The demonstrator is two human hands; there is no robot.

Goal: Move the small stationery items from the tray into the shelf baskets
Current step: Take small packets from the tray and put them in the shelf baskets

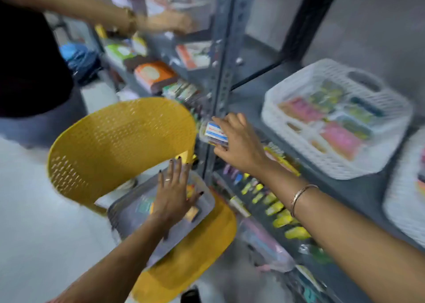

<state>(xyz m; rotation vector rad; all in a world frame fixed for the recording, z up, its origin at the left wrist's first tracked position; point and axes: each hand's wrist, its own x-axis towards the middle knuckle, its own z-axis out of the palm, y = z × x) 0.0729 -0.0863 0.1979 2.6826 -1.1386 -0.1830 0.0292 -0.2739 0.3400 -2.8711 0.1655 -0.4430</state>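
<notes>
A grey tray (128, 215) rests on the seat of a yellow chair (119, 141) and holds a few small coloured packets. My left hand (176, 193) lies flat over the tray with fingers spread, covering some packets. My right hand (239, 141) is raised beside the shelf post and grips a small clear box with a blue, red and white label (213, 132). A white shelf basket (299, 162) stands on the grey shelf to the right, with pink and green stationery packs inside. The whole view is motion-blurred.
A grey metal shelf post (224, 73) rises between the chair and the basket. A second white basket (404, 201) sits at the far right edge. Yellow and pastel items fill the lower shelf (276, 208). Another person's arm (128, 20) reaches into the shelves at top left.
</notes>
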